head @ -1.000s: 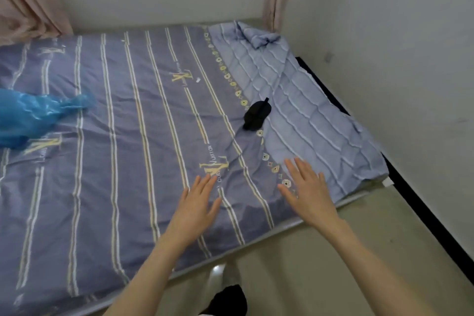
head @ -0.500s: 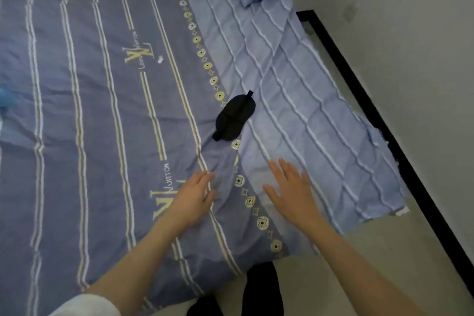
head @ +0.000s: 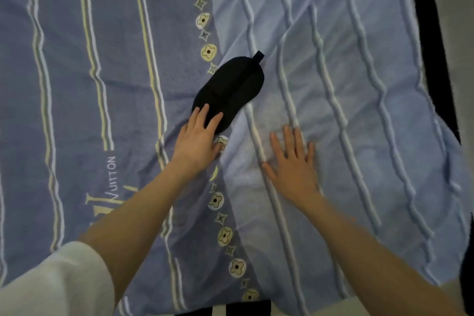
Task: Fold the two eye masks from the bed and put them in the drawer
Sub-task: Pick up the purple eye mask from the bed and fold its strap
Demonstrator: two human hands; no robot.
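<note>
A black eye mask [head: 232,87] lies flat on the bed [head: 77,84], slanted, with a short strap end sticking out at its far tip. Whether a second mask lies under it I cannot tell. My left hand [head: 198,140] is open, palm down, and its fingertips rest on the mask's near end. My right hand [head: 292,161] is open with fingers spread, flat on the light blue cover just right of the mask, not touching it. No drawer is in view.
The bed has a purple-blue striped sheet on the left and a light blue ribbed cover [head: 359,84] on the right. A black strip [head: 433,46] runs along the bed's right side. The bed's near edge is at the bottom of the view.
The view has closed in on the bed. Both hands moved forward; my left hand now touches the mask's near end, and my right hand lies flat on the cover beside it.
</note>
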